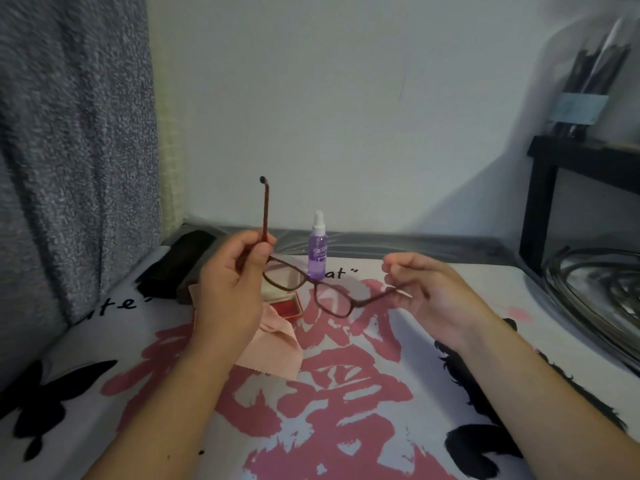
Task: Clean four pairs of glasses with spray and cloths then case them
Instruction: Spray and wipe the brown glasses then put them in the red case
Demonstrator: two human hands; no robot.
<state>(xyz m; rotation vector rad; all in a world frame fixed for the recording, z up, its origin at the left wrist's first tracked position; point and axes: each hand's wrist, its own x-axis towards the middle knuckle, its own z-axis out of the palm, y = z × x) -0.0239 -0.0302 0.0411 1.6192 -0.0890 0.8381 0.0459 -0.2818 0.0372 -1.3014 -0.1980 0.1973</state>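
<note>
Home bedroom, bed under white sheet with pink and black print (pixel 346 393), grey speckled fabric curtain (pixel 69 150), black wooden side table (pixel 571 161), plain white wall (pixel 329 98)

A single view is provided, taken from a head-worn wide-angle camera. The scene is viewed from above and behind the hands, facing forward and down toward the far wall (pixel 346 116). The printed table covering (pixel 346 393) is seen at close range, filling the near and middle field. Both forearms are admitted from the near edge. Straight lines are bowed at the left and right margins.
</note>
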